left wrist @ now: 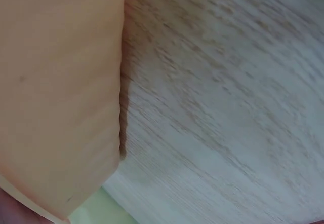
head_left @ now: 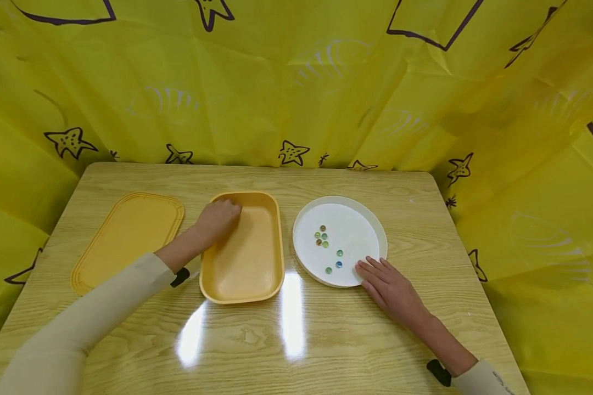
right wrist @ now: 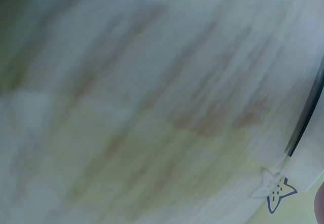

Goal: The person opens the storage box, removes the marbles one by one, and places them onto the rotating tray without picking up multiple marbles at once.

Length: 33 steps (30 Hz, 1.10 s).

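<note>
My left hand (head_left: 219,218) reaches over the left rim of a deep orange-yellow plastic box (head_left: 249,252). Its fingers are bent down inside near the far left corner; the fingertips and anything under them are hidden. The outer wall of the box (left wrist: 61,82) fills the left of the left wrist view. On the right, my right hand (head_left: 394,292) rests its extended fingers on the near right rim of a round white tray (head_left: 356,225). Several small glass marbles (head_left: 324,236) lie on that tray, most of them toward its left side.
A flat orange-yellow lid (head_left: 133,238) lies on the wooden table (head_left: 247,345), left of the box. Behind and to the sides hangs a yellow curtain (head_left: 257,82) with starfish drawings. Bright light reflections show on the tabletop before the box.
</note>
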{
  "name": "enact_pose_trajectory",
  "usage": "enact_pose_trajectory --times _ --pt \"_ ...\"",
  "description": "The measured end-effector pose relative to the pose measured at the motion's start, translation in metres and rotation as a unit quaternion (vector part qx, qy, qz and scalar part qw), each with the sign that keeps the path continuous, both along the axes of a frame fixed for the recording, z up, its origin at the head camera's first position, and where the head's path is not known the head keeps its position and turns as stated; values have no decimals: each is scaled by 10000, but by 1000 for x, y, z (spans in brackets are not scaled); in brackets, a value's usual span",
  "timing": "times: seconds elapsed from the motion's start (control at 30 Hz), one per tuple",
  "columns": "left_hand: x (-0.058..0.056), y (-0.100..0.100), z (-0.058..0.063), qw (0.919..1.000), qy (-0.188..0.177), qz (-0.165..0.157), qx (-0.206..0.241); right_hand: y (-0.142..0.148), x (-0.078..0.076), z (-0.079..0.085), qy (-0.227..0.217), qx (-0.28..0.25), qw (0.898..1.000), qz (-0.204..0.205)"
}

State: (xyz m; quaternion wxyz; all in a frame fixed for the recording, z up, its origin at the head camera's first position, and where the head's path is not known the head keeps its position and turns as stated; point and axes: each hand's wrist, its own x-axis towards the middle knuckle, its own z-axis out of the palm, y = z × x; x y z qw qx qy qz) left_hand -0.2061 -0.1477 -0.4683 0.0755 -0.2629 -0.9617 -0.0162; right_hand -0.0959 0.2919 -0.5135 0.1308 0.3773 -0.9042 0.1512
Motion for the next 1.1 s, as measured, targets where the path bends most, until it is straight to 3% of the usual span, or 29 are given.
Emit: enact_pose_trajectory --times 0.37,0.5,0.77,1.1 --pt "-9 -1 -8 9994 -81 -174 297 -2 0 0 -51 61 10000 -27" --pt "-9 0 -6 9961 -335 -234 779 -1 0 0 -38 50 10000 -23" --pt "-3 4 13 9764 -1224 -306 1755 -1 0 0 -59 72 9999 -48" --pt "3 18 35 9529 -1445 -445 2628 0 0 0 -14 42 10000 -19"
